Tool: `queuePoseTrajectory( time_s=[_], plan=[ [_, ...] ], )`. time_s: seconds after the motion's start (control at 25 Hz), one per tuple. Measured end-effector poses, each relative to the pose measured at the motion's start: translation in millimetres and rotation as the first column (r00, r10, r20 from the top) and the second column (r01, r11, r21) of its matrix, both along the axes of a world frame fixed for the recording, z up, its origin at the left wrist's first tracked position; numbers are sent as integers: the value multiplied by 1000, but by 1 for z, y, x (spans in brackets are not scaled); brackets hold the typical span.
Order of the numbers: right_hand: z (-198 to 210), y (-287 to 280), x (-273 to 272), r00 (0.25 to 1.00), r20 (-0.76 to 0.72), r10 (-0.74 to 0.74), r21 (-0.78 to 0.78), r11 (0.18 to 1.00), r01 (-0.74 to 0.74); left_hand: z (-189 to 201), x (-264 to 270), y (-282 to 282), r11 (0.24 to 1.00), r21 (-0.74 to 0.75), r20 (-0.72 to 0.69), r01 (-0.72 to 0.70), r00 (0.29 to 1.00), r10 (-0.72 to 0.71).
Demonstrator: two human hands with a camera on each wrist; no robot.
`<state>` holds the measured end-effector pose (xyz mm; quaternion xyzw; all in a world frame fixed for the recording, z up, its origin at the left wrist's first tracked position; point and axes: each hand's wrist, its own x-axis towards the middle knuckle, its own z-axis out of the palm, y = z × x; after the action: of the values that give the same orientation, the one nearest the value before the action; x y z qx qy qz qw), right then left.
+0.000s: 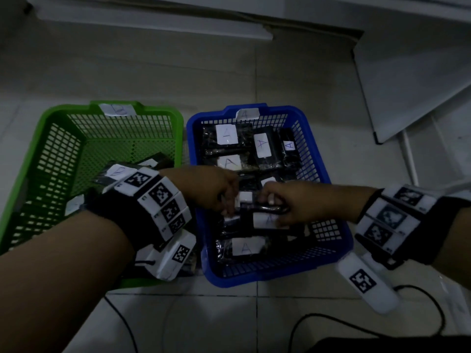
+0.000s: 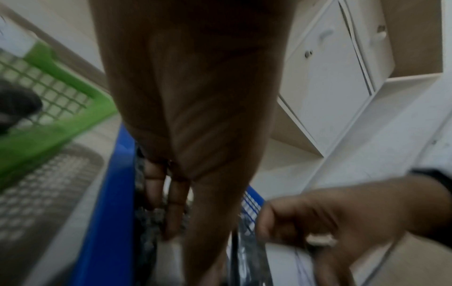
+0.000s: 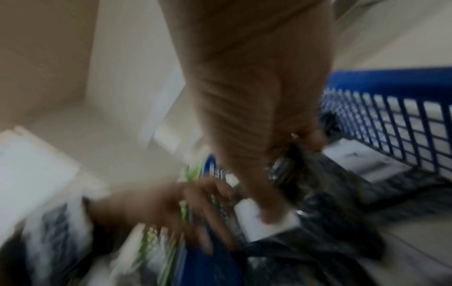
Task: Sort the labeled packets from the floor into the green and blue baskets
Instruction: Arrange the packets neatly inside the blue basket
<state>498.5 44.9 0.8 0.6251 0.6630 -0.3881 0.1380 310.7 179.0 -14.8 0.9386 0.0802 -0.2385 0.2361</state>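
Both hands are inside the blue basket [image 1: 328,174], which holds several black packets with white "A" labels [image 1: 262,145]. My right hand [image 1: 270,202] grips one black packet [image 1: 269,220] in the middle of the basket, its thumb pressing on the white label [image 3: 254,218] and its fingers curled round the far edge. My left hand [image 1: 226,200] reaches in beside it; its fingers [image 2: 175,203] point down, fairly straight, and touch the packets below. The green basket [image 1: 38,138] stands to the left and holds a few black packets, one labelled "D" [image 1: 118,171].
The baskets stand side by side on a pale tiled floor [image 1: 254,80]. A white board [image 1: 407,85] leans at the right. Black cables [image 1: 420,296] loop on the floor near me. A white cabinet [image 2: 330,77] stands beyond the baskets.
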Motion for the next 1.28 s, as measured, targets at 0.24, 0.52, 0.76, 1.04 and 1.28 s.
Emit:
queuePoseTrajectory(
  time_s=[0.24, 0.52, 0.76, 1.04, 1.28],
  plan=[
    [5, -3, 37, 820, -6, -572, 124, 813, 568, -5, 11, -9, 997, 69, -159, -31, 986, 42],
    [-30, -23, 21, 877, 302, -374, 336, 903, 269, -6, 18, -11, 996, 52, -217, 78, 974, -65],
    [-29, -30, 14, 933, 196, -302, 408, 890, 203, 4, 23, -9, 994, -110, -155, -3, 988, -14],
    [-41, -33, 14, 933, 42, -358, 331, 886, 325, -15, 21, -18, 999, -38, -175, -2, 985, -5],
    [-38, -22, 18, 971, 22, -237, 426, 881, 205, 1, 21, -10, 998, -38, -188, -47, 981, 39]
  ],
)
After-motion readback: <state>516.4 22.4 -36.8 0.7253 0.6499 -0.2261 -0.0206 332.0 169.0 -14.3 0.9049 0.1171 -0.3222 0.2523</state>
